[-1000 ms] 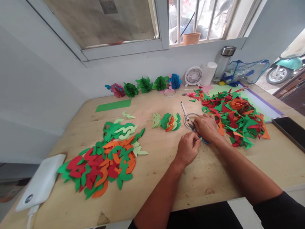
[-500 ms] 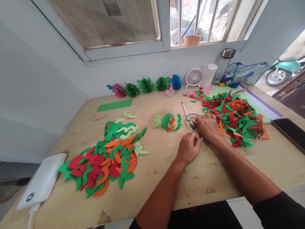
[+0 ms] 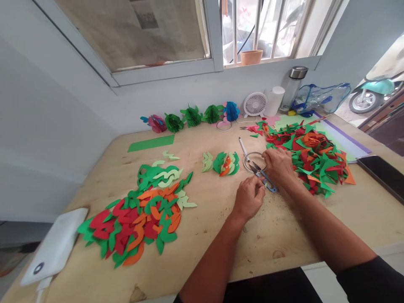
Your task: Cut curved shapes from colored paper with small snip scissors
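My left hand (image 3: 250, 195) rests on the table with thumb and fingers pinched together, beside the scissors. What it pinches, if anything, is too small to make out. My right hand (image 3: 279, 164) has its fingers drawn together at the right edge of a thin grey ring (image 3: 245, 164); whether they grip it I cannot tell. Between the hands lie scissors (image 3: 268, 183) with blue-grey handles, their blades partly apart and reaching over the ring. A white pen (image 3: 243, 147) touches the ring's far side. Left of it sit folded green, orange and pale paper pieces (image 3: 225, 163).
A heap of cut paper shapes (image 3: 135, 214) covers the left. Paper scraps (image 3: 315, 155) pile up at right, near a phone (image 3: 383, 172). Paper figures (image 3: 192, 115), a small fan (image 3: 255, 104) and a glass bottle (image 3: 292, 90) line the wall. A white power bank (image 3: 55, 244) sits front left.
My right hand has moved up and away from the scissors, so their handles now show. My left hand stays almost in place. The view has shifted slightly.
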Demonstrator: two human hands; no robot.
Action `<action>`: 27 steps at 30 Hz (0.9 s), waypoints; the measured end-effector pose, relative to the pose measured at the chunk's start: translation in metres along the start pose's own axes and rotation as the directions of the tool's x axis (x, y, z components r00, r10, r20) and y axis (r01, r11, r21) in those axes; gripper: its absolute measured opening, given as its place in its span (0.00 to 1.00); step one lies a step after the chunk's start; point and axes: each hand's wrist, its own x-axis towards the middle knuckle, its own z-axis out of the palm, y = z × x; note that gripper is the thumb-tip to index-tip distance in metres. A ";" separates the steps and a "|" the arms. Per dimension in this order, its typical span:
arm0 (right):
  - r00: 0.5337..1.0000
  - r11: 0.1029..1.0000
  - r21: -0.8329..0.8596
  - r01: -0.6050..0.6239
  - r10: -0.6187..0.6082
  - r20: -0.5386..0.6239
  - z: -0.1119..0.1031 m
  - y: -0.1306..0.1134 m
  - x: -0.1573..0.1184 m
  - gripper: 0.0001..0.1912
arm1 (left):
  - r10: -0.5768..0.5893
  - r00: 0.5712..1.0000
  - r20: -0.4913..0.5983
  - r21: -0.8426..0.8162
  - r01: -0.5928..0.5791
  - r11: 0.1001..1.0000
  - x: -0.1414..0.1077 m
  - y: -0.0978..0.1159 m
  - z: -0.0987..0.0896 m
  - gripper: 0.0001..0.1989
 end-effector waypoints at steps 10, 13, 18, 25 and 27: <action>0.985 0.808 0.575 -0.127 0.172 -0.024 0.003 0.004 0.002 0.12 | 0.002 1.000 0.000 -0.022 -0.002 1.000 0.000 0.000 0.000 0.07; 0.982 0.737 0.661 -0.145 0.187 0.006 0.005 0.005 0.003 0.13 | 0.001 1.000 -0.001 -0.037 -0.001 0.999 -0.001 -0.001 0.000 0.07; 0.977 0.598 0.786 -0.161 0.211 0.039 0.008 0.006 0.005 0.14 | 0.011 1.000 -0.008 -0.060 -0.012 0.998 -0.001 -0.004 0.001 0.07; 0.958 0.367 0.915 -0.169 0.278 0.065 0.008 0.000 0.003 0.16 | 0.011 1.000 -0.014 -0.079 -0.013 0.997 -0.001 -0.007 0.003 0.06; 0.956 0.310 0.937 -0.161 0.286 0.070 0.007 0.000 0.002 0.17 | 0.008 1.000 -0.015 -0.088 -0.009 0.996 -0.001 -0.007 0.003 0.06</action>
